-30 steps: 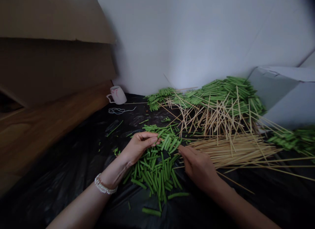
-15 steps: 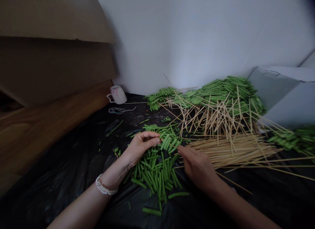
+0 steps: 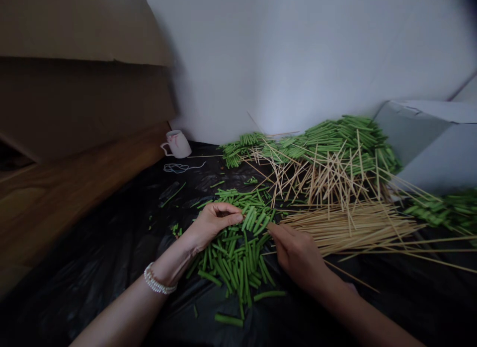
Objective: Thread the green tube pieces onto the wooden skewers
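Observation:
A row of cut green stem pieces [image 3: 256, 220], resembling green beans, is threaded side by side on a thin wooden skewer between my hands. My left hand [image 3: 211, 223] is closed in a pinch at the row's left end, thumb and forefinger together on the skewer tip. At the right end, my right hand [image 3: 300, 246] is closed round the skewer, most of which its fingers hide. Directly below lies a loose pile of cut green pieces [image 3: 233, 265]. A bundle of bare wooden skewers [image 3: 357, 227] is to the right of my right hand.
Filled skewers with green pieces [image 3: 346, 133] are heaped against the wall, their bare ends pointing forward. More lie at far right [image 3: 447, 213]. A white mug [image 3: 179, 144] and string [image 3: 182, 167] stand back left on black plastic sheeting [image 3: 122, 247]. Cardboard boxes [image 3: 85, 93] flank both sides.
Very little differs: the whole view has shifted slightly. Both hands keep their hold on the skewer, and the row of green pieces has barely moved.

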`<state>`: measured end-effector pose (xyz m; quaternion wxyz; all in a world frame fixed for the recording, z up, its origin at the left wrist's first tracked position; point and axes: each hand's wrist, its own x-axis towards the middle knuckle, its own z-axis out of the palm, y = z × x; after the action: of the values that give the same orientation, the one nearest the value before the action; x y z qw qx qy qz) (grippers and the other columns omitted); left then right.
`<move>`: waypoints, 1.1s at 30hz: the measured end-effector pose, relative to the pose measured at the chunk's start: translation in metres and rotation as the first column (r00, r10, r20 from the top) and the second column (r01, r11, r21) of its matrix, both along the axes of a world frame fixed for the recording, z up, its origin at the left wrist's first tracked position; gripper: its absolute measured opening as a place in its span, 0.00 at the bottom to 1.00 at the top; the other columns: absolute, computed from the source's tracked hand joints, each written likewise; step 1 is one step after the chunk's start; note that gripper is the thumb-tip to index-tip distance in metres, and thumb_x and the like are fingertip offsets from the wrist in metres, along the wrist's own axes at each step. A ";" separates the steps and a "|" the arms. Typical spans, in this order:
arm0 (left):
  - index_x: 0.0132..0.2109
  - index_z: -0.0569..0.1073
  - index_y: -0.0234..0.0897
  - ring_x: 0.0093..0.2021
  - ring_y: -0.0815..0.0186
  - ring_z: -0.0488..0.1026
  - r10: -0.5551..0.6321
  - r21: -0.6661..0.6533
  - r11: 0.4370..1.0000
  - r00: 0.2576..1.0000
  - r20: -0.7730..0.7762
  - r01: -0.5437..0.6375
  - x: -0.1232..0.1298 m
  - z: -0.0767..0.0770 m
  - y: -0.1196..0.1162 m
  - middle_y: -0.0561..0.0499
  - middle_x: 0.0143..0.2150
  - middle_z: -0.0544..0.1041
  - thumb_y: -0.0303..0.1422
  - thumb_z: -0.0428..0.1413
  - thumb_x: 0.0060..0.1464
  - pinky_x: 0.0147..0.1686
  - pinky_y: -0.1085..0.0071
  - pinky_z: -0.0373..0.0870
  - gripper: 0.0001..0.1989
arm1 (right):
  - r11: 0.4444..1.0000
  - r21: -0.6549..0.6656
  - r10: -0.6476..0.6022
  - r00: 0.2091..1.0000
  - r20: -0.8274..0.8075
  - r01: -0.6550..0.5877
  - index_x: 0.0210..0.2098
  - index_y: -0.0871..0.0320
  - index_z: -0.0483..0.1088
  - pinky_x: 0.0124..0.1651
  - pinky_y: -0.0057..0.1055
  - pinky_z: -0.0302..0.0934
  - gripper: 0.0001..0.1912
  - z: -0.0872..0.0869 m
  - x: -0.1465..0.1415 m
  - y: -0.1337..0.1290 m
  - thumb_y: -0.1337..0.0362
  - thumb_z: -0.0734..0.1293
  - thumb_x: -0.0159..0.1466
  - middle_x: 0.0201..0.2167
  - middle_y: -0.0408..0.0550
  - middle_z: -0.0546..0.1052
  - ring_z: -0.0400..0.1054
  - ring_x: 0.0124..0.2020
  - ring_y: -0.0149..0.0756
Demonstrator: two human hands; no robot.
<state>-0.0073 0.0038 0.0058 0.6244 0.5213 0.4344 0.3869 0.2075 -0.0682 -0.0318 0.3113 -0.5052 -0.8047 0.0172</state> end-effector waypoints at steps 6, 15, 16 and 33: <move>0.30 0.80 0.34 0.29 0.69 0.73 -0.011 0.016 1.000 0.999 -0.035 0.011 0.001 0.000 0.000 0.51 0.28 0.80 0.34 0.68 0.40 0.35 0.73 0.68 0.09 | 1.000 -0.010 0.000 1.000 0.003 0.000 0.48 0.59 0.70 0.36 0.27 0.61 0.18 -0.001 0.000 0.000 0.73 0.54 0.64 0.30 0.47 0.75 0.69 0.32 0.34; 0.38 0.77 0.36 0.32 0.65 0.73 -0.100 0.341 0.911 0.927 -0.363 0.232 0.004 0.001 -0.007 0.51 0.31 0.78 0.35 0.64 0.47 0.34 0.71 0.66 0.10 | 0.999 0.053 -0.005 0.999 -0.033 0.006 0.48 0.58 0.70 0.41 0.29 0.63 0.17 0.004 0.007 0.007 0.73 0.55 0.65 0.32 0.49 0.76 0.71 0.37 0.35; 0.38 0.77 0.37 0.32 0.65 0.72 -0.082 0.393 0.872 0.878 -0.471 0.292 0.002 0.001 -0.007 0.51 0.31 0.77 0.35 0.64 0.48 0.34 0.71 0.65 0.10 | 0.998 0.064 -0.005 0.999 -0.038 0.007 0.48 0.58 0.70 0.41 0.30 0.64 0.17 0.005 0.008 0.007 0.73 0.55 0.65 0.32 0.49 0.76 0.71 0.37 0.35; 0.37 0.78 0.38 0.40 0.61 0.70 -0.117 0.438 0.521 0.570 -0.814 0.733 -0.003 0.001 -0.008 0.49 0.35 0.76 0.35 0.58 0.56 0.44 0.66 0.63 0.07 | 0.996 0.087 -0.022 1.000 -0.021 0.024 0.49 0.59 0.70 0.40 0.29 0.64 0.17 0.004 0.007 0.006 0.72 0.55 0.66 0.33 0.49 0.76 0.71 0.35 0.34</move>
<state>-0.0107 -0.0044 0.0072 0.2188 0.9280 0.2783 0.1162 0.2141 -0.0622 -0.0277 0.3412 -0.5001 -0.7957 -0.0165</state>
